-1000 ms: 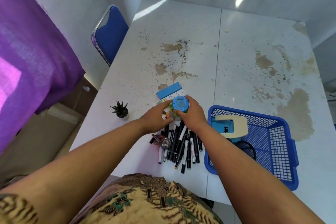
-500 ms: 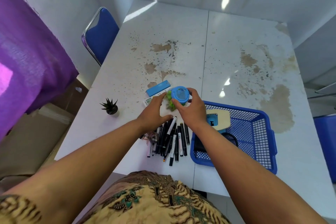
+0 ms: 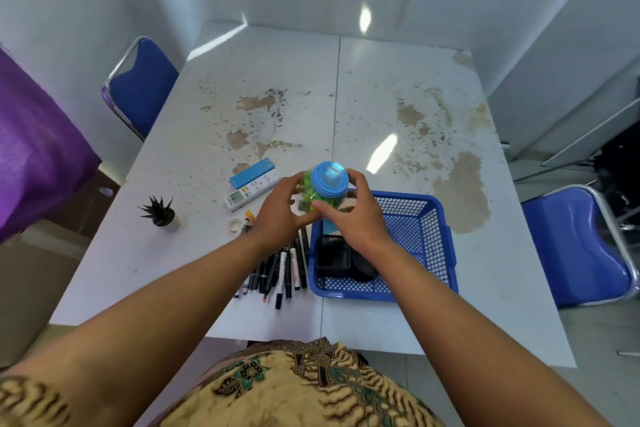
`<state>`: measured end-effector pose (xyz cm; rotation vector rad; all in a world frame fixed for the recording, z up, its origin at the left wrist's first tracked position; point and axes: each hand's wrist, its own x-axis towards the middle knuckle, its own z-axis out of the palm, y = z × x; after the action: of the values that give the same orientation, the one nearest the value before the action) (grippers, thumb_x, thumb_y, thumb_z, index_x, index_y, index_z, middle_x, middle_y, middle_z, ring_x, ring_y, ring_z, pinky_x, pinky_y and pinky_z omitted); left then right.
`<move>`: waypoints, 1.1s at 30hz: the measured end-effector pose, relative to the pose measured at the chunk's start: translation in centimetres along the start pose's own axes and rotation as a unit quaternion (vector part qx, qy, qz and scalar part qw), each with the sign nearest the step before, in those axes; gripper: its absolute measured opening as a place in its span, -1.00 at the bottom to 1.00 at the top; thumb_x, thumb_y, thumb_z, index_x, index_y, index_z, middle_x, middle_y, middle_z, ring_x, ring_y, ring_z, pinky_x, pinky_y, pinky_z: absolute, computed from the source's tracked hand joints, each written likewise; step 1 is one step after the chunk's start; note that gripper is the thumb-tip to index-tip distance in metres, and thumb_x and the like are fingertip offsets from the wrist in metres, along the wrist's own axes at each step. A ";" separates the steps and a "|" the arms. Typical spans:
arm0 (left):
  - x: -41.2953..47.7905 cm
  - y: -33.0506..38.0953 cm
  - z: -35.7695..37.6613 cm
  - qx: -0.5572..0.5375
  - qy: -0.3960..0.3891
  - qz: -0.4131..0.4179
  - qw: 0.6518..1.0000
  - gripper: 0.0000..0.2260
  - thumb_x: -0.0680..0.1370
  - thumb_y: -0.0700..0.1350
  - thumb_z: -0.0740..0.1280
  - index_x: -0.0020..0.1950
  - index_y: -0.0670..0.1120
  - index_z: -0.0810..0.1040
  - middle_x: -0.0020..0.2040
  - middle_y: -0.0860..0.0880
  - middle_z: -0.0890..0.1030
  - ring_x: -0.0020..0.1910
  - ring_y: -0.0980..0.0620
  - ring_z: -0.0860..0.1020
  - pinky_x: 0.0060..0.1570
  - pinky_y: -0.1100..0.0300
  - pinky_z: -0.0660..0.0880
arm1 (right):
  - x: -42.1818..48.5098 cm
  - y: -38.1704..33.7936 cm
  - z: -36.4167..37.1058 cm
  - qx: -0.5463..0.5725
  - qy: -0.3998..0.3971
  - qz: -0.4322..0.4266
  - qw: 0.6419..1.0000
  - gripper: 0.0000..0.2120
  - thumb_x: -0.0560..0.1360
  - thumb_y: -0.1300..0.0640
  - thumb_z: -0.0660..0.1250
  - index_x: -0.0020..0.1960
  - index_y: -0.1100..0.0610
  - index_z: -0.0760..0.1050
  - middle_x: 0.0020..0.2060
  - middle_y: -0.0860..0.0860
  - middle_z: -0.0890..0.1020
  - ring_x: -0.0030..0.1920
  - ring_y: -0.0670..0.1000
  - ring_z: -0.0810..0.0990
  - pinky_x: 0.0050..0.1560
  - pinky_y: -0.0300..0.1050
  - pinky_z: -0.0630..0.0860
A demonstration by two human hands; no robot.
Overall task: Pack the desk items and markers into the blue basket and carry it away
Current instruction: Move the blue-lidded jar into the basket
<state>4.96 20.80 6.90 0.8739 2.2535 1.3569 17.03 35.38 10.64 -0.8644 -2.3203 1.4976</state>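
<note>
A clear jar with a blue lid and green contents is lifted above the table, just left of the blue basket's far left corner. My left hand and my right hand both grip its sides. The basket holds black items and something light blue under my right wrist. Several markers lie in a loose pile left of the basket. A white remote and a blue case lie beyond them.
A small potted plant stands near the table's left edge. A tape roll lies by the markers. Blue chairs stand at the far left and the right. A purple cloth hangs at left.
Both hands have raised the jar off the table and moved it rightward toward the basket. The view has pulled back, showing more of the room.
</note>
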 end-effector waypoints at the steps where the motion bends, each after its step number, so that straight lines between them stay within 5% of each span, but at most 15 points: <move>1: 0.0 0.3 0.5 -0.005 -0.014 0.003 1.000 -0.32 0.45 0.16 0.61 0.50 0.22 0.41 0.36 0.17 0.55 0.30 0.25 0.54 0.26 0.17 0.53 | -0.3 0.4 -0.8 0.009 -0.023 0.002 1.000 -0.25 0.36 -0.25 0.63 0.44 -0.29 0.35 0.24 -0.27 0.58 0.16 -0.22 0.61 0.13 -0.15 0.62; 7: -1.0 3.0 4.4 -0.026 -0.079 0.010 0.996 -0.36 0.48 0.12 0.60 0.51 0.17 0.44 0.29 0.23 0.64 0.26 0.27 0.59 0.24 0.21 0.56 | -2.2 3.1 -4.7 0.058 -0.032 0.016 0.998 -0.27 0.42 -0.10 0.65 0.48 -0.22 0.38 0.23 -0.37 0.57 0.18 -0.45 0.53 0.09 -0.43 0.55; 10: -1.5 4.0 6.2 -0.005 -0.110 0.016 0.994 -0.31 0.47 0.16 0.59 0.54 0.14 0.40 0.37 0.22 0.58 0.32 0.24 0.56 0.29 0.25 0.52 | -3.1 4.8 -6.1 0.054 -0.010 0.010 0.998 -0.24 0.37 -0.14 0.67 0.48 -0.24 0.41 0.26 -0.33 0.61 0.26 -0.34 0.55 0.25 -0.17 0.63; 17: -3.2 2.8 8.4 0.279 -0.122 -0.052 0.951 0.24 0.26 0.39 0.60 0.71 -0.01 -0.01 0.69 -0.15 0.08 0.66 -0.17 0.07 0.61 -0.10 0.16 | -4.8 8.0 -9.7 0.084 0.089 0.005 0.992 -0.25 0.38 -0.17 0.67 0.46 -0.20 0.41 0.31 -0.26 0.59 0.32 -0.22 0.57 0.29 0.00 0.64; 24: -4.7 1.4 9.3 0.340 -0.177 -0.118 0.916 0.45 0.17 0.37 0.66 0.70 0.03 -0.30 0.71 -0.15 -0.20 0.69 -0.20 -0.17 0.66 -0.09 -0.01 | -5.5 12.2 -12.7 0.030 0.126 0.047 0.991 -0.19 0.36 -0.27 0.64 0.47 -0.24 0.32 0.33 -0.19 0.57 0.34 -0.10 0.57 0.32 0.04 0.62; 29: -5.0 1.7 9.4 0.357 -0.208 -0.124 0.902 0.49 0.17 0.35 0.67 0.68 0.00 -0.37 0.67 -0.14 -0.38 0.69 -0.24 -0.09 0.62 -0.09 0.10 | -5.8 15.2 -12.6 0.008 0.090 0.054 0.994 -0.23 0.37 -0.18 0.66 0.44 -0.24 0.31 0.32 -0.20 0.55 0.33 -0.10 0.56 0.34 0.05 0.61; 33: -5.1 1.6 9.4 0.356 -0.219 -0.129 0.899 0.52 0.15 0.33 0.68 0.66 0.05 -0.42 0.62 -0.05 -0.51 0.66 -0.24 0.12 0.51 -0.13 0.39 | -6.2 16.9 -12.0 -0.005 0.052 0.063 0.997 -0.16 0.39 -0.14 0.65 0.52 -0.24 0.26 0.39 -0.18 0.50 0.41 -0.08 0.51 0.39 0.00 0.55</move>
<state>14.77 24.11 3.90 0.9221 2.3710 0.1505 33.75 45.58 1.57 -1.0823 -2.2370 1.4532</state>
